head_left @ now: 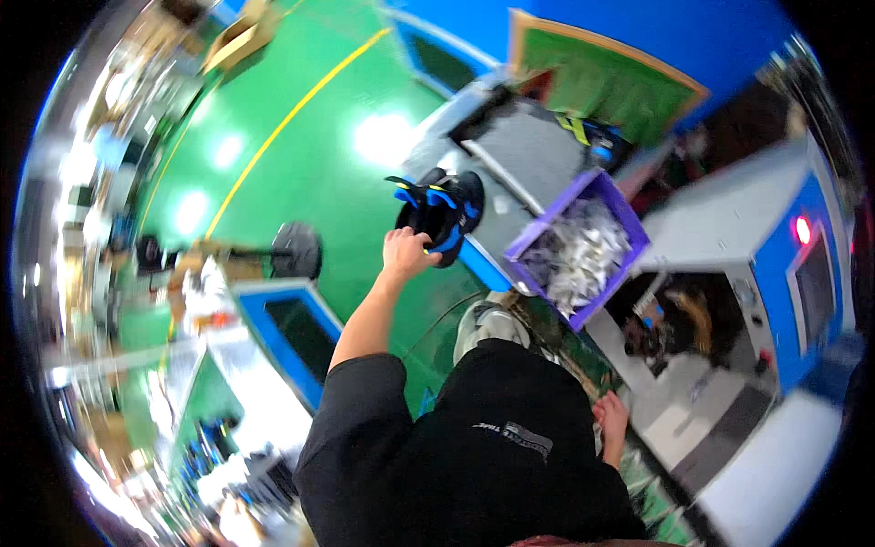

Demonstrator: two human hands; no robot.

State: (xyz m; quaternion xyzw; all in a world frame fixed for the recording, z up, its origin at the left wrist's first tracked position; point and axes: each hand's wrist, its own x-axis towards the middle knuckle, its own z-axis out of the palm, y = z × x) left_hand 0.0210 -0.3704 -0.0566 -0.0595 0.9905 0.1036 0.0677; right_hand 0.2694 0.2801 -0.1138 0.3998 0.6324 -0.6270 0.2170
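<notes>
My left hand [408, 252] reaches forward with its fingers closed on the near edge of a black and blue shoe [447, 205]. Another dark part stands right behind it, perhaps a second shoe; blur keeps me from telling. Yellow edging shows on the straps. The shoe is above the green floor, beside the grey worktop [531, 146]. Down at my right side hangs my right hand [612, 424], fingers loosely bent and apart, with no object visible in it. It is close to my black shirt and the machine's edge.
A purple crate [629, 210] full of crumpled silvery-white pieces sits ahead to the right. Beyond it stands a blue and white machine [775, 219] with a red light. To the left are a blue-framed panel [296, 328] and a round black base [297, 250].
</notes>
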